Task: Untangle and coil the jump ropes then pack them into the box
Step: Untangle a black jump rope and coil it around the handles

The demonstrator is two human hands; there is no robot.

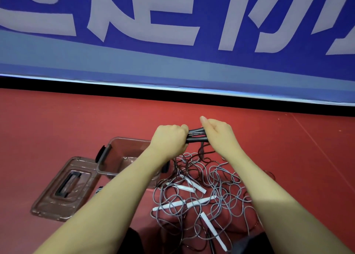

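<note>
Black handles (196,137) of one jump rope are held together above the red floor (76,123), raised over the far edge of the tangle. The left hand (170,138) is curled round their left ends; the right hand (219,133) grips the right ends, though its forefinger appears to stick out, the view being poor at that point. A dark cord hangs from the handles down into the heap.

Jump ropes (203,192) lie in a loose knotted pile on the floor, near and right of centre, grey and dark cords crossing throughout. White handles (192,184) are buried among the loops.

Step in hand, by my judgement: separating the first rope, with coiling not yet begun. The next move calls for drawing the black-handled cord free of the grey loops without tightening them.

The box (107,157) stands open just left of the pile, apparently holding no rope, partly hidden behind the left forearm. Its lid (50,200) lies flat on the floor further left. A blue banner (172,61) with large pale characters closes the far side. Obstruction: the crossing cords themselves.
</note>
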